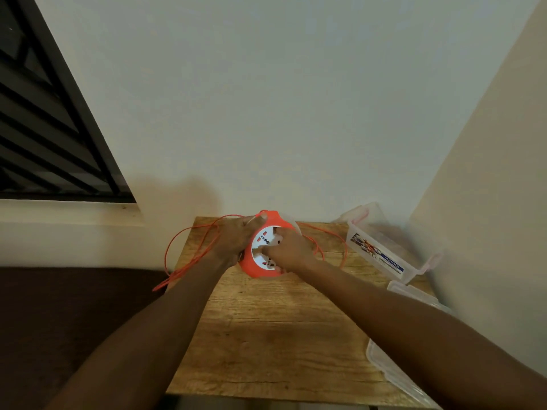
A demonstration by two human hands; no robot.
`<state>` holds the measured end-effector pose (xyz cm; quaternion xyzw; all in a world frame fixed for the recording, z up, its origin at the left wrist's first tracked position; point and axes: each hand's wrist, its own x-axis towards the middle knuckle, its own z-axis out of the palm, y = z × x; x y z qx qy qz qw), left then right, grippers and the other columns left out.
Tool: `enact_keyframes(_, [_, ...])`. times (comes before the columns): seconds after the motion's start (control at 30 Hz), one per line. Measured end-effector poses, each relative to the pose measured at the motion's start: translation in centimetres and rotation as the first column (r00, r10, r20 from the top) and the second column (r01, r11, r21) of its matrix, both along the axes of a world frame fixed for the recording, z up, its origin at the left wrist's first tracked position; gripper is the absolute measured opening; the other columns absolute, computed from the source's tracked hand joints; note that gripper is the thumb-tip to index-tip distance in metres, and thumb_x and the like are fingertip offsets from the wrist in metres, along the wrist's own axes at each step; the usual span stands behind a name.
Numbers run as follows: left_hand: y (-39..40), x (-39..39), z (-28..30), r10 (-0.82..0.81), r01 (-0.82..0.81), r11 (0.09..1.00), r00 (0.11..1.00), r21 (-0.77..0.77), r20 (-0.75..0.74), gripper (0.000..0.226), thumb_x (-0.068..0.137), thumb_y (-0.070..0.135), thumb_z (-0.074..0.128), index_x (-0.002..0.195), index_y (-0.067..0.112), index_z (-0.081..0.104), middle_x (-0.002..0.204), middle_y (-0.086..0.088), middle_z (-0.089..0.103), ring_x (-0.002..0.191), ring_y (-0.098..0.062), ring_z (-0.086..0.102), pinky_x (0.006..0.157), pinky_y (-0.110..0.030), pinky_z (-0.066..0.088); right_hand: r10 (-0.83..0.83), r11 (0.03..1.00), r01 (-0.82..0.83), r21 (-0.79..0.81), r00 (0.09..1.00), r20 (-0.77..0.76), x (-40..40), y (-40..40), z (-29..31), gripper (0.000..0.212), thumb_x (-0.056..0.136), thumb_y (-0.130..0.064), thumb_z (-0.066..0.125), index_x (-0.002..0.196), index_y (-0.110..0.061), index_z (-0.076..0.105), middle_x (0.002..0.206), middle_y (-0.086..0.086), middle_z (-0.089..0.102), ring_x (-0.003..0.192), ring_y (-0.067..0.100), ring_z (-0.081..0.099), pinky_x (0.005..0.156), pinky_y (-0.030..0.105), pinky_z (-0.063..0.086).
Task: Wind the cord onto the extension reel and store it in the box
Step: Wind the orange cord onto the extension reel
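An orange extension reel (257, 269) with a white socket face rests on the far middle of the wooden table (266, 335). My left hand (236, 236) grips the reel's left rim and top handle. My right hand (288, 250) presses on the white socket face, fingers spread over it. The thin orange cord (189, 253) lies loose, looping off the table's left edge and curving round behind the reel to the right. A clear plastic box (381, 247) with a printed label and pink clips stands open at the far right.
A clear lid (393, 371) lies along the table's right edge, with another clear piece (414, 294) above it. White walls close in behind and on the right. A dark barred window sits upper left; a dark surface lies left of the table.
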<state>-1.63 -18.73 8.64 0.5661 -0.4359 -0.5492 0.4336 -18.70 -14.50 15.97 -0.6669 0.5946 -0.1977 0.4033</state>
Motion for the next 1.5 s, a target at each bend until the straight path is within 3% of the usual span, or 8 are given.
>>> enact_keyframes(0.33, [3.1,-1.6,3.9,0.126,-0.136,0.99,0.977,-0.047,-0.171,0.053,0.096,0.045,0.069,0.107,-0.007,0.068,0.109,-0.034,0.07,0.093,-0.045,0.068,0.088,-0.06,0.054,-0.57,0.793,0.213,0.571,0.591,0.571,1.5,1.8,-0.8,0.064,0.084,-0.004,0.071,0.14,-0.01,0.042,0.072,0.012,0.07,0.047,0.012,0.058,0.037,0.019,0.039])
enact_keyframes(0.43, [2.9,-1.5,3.8,0.124,-0.128,0.992,0.961,0.0,-0.246,0.042,0.098,0.044,0.066,0.11,0.004,0.071,0.116,-0.023,0.075,0.095,-0.036,0.075,0.091,-0.057,0.058,-0.443,0.863,0.149,0.483,0.683,0.58,1.4,3.2,0.2,0.076,0.085,-0.004,0.069,0.148,-0.018,0.029,0.09,0.015,0.072,0.055,0.015,0.065,0.044,0.023,0.049])
enact_keyframes(0.57, [3.2,-0.6,4.3,0.09,-0.076,0.995,0.955,0.058,-0.284,0.04,0.1,0.049,0.058,0.115,0.013,0.07,0.103,-0.011,0.081,0.093,-0.032,0.078,0.073,-0.045,0.065,0.01,0.979,0.01,-0.203,0.995,0.095,-0.6,4.1,0.3,0.053,0.086,-0.02,0.069,0.135,-0.016,0.05,0.092,0.002,0.073,0.073,0.014,0.07,0.068,0.036,0.059])
enact_keyframes(0.63, [3.2,-0.1,4.4,0.042,-0.028,0.998,0.966,0.059,-0.256,0.041,0.1,0.05,0.057,0.117,0.014,0.07,0.102,-0.01,0.081,0.091,-0.031,0.079,0.069,-0.042,0.065,0.143,0.769,-0.358,-0.529,0.904,-0.404,-1.9,3.5,0.4,0.04,0.085,-0.017,0.068,0.125,-0.019,0.062,0.114,0.003,0.068,0.095,0.021,0.067,0.073,0.035,0.058])
enact_keyframes(0.83, [3.4,-0.1,5.9,-0.091,0.102,0.992,0.987,0.079,-0.13,0.039,0.097,0.045,0.064,0.113,0.01,0.07,0.103,-0.013,0.08,0.089,-0.031,0.078,0.084,-0.051,0.062,0.311,0.454,-0.879,-0.144,0.309,-0.899,-2.4,1.4,3.1,0.062,0.088,-0.025,0.071,0.141,-0.043,0.044,0.16,0.009,0.019,0.127,0.033,0.051,0.086,0.045,0.055])
enact_keyframes(1.03, [2.7,-0.8,6.5,-0.182,0.182,0.98,0.983,0.079,-0.01,0.057,0.095,0.052,0.066,0.125,0.004,0.07,0.118,-0.024,0.074,0.103,-0.042,0.073,0.09,-0.053,0.061,0.144,0.382,-0.92,0.086,-0.032,-0.989,-0.8,1.8,5.5,0.057,0.098,-0.028,0.057,0.146,-0.049,0.033,0.141,0.014,0.044,0.115,0.032,0.057,0.066,0.036,0.042])
enact_keyframes(1.23, [2.4,-0.1,7.2,-0.129,0.129,0.991,0.991,0.025,-0.021,0.046,0.097,0.048,0.064,0.119,0.007,0.072,0.11,-0.017,0.078,0.094,-0.034,0.076,0.077,-0.044,0.064,0.043,0.314,-0.947,-0.07,0.088,-0.995,-1.1,1.2,5.3,0.066,0.095,-0.027,0.062,0.151,-0.037,0.027,0.128,0.014,0.058,0.105,0.028,0.064,0.059,0.035,0.044])
enact_keyframes(1.5, [2.8,-2.3,6.3,0.189,-0.199,0.98,0.944,-0.008,-0.272,0.043,0.097,0.044,0.068,0.117,0.007,0.072,0.112,-0.016,0.078,0.105,-0.036,0.075,0.085,-0.047,0.064,-0.025,0.735,-0.463,-0.496,0.712,-0.702,-0.2,0.5,2.6,0.069,0.086,-0.048,0.056,0.148,-0.028,0.032,0.103,0.003,0.07,0.084,0.025,0.068,0.059,0.03,0.044])
